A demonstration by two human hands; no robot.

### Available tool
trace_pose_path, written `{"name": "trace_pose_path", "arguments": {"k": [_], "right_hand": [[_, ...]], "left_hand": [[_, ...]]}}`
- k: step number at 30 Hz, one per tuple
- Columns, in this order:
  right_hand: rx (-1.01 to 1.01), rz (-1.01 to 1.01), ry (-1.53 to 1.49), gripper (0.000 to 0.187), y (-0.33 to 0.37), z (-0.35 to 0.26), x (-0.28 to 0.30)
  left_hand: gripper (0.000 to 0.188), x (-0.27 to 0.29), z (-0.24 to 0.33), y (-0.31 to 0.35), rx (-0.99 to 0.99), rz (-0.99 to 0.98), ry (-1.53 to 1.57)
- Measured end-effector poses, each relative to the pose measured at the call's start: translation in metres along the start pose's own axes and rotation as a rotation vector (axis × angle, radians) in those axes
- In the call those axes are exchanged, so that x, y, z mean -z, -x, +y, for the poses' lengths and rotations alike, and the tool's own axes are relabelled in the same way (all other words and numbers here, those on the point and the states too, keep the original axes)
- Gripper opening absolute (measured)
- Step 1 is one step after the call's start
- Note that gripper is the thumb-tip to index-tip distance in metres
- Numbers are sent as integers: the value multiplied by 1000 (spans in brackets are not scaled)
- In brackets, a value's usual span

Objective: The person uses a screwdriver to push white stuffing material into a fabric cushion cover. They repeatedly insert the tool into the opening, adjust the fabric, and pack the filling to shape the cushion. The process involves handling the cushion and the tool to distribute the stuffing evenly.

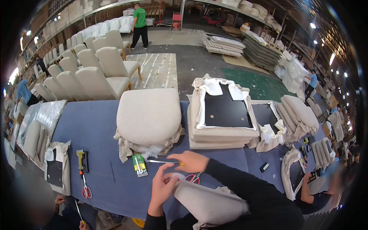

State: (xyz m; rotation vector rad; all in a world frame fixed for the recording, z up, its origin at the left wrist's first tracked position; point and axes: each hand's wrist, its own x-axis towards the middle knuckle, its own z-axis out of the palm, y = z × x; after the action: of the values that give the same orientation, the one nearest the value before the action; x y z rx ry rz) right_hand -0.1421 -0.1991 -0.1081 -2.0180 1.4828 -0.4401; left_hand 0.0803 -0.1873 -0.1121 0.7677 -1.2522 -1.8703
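In my right hand is a long, thin metal tool with a yellow handle, like a screwdriver; its shaft points left over the table. My left hand has its fingers closed at the near corner of a beige upholstered chair cushion, where a tuft of white wadding shows. That cushion lies tilted at the table's near edge, against my body. Red-handled scissors lie partly hidden between my right arm and the cushion. Just left of the tool's tip is a green and white box.
Padded seats are stacked ahead on the blue table. More seats with black undersides stand to the right. A staple gun and scissors lie left. Co-workers sit at both sides; chairs fill the floor beyond.
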Motion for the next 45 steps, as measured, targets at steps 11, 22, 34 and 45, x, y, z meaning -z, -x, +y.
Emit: {"name": "trace_pose_path", "arguments": {"k": [11,22,34,45], "right_hand": [[-432,816,-450,21,298,-112,23],[-134,743,-326,54,260,-73,68],[-20,554,-223,16,184,-18,53],[52,684,71,35,124,29,58]], "left_hand": [[13,-91,19,59,119,-639,-778],[39,-212,30,69,-683,100,-656],[40,-154,62,117,-549,37,-827],[22,-128,80,167,-705,-62,-1317]]}}
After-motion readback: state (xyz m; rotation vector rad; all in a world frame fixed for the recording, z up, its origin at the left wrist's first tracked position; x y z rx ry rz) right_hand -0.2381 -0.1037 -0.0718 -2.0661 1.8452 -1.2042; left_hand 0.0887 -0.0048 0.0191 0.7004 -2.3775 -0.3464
